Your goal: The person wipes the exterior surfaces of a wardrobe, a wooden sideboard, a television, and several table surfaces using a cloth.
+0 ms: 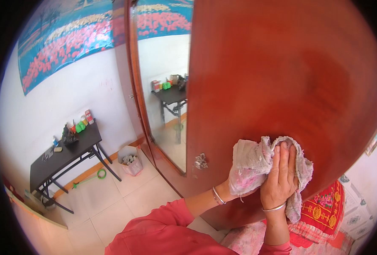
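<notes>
A worn grey-and-pink cloth [250, 164] lies bunched against the glossy red-brown wardrobe door [258, 79]. My right hand [279, 178] presses part of it flat on the door, fingers together and pointing up, with cloth folded around the fingertips and hanging beside the wrist. My left hand [229, 190] holds the other part of the cloth, which hides most of its fingers. Left of the hands, a metallic flower-shaped handle [201, 161] sits on the door, near a tall mirror panel [163, 127].
A black folding table [70, 151] against the wall carries a black plastic bag [69, 135], green items and small containers. A paper-filled bin [130, 161] and a green ring-ended stick [93, 178] are on the tiled floor. Red patterned bedding [322, 210] lies at lower right.
</notes>
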The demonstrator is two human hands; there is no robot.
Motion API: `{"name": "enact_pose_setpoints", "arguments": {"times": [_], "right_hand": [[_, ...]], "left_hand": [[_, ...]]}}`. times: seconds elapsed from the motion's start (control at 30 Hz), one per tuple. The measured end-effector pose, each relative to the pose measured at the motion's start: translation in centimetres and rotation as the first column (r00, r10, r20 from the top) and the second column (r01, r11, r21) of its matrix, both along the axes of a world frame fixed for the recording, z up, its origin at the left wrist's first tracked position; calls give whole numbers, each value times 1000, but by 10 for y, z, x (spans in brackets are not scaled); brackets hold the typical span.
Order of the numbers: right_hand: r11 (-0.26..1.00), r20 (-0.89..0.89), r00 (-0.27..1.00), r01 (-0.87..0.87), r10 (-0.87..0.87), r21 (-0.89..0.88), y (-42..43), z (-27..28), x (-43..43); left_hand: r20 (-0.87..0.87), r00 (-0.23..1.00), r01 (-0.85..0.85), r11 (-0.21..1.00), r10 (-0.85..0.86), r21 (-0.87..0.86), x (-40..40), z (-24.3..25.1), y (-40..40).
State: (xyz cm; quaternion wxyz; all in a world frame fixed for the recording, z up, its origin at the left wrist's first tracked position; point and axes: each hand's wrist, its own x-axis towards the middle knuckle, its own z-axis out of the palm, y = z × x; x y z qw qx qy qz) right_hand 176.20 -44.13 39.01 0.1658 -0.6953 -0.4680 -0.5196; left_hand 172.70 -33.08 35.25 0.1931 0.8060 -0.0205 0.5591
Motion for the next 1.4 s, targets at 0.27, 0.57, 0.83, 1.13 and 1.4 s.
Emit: {"name": "enact_pose_setpoints", "arguments": {"times": [0.27, 0.57, 0.83, 1.13, 1.4], "right_hand": [[982, -42, 987, -158, 154, -103, 128, -50, -16], [775, -517, 703, -622, 489, -113, 231, -109, -71], [576, -872, -69, -725, 485, 378, 290, -167, -169], [312, -830, -227, -850, 509, 424, 286, -182, -268], [247, -907, -241, -909, 345, 335, 279, -199, -377]], "left_hand": [[118, 991, 86, 975, -63, -205, -6, -132, 102], [445, 784, 517, 59, -433, -854, -114, -160, 182], [582, 808, 565, -164, -89, -809, -258, -153, 212], [392, 893, 425, -126, 222, -896, -378, -142, 155], [394, 839, 468, -129, 376, -874, -498, -164, 115]]}}
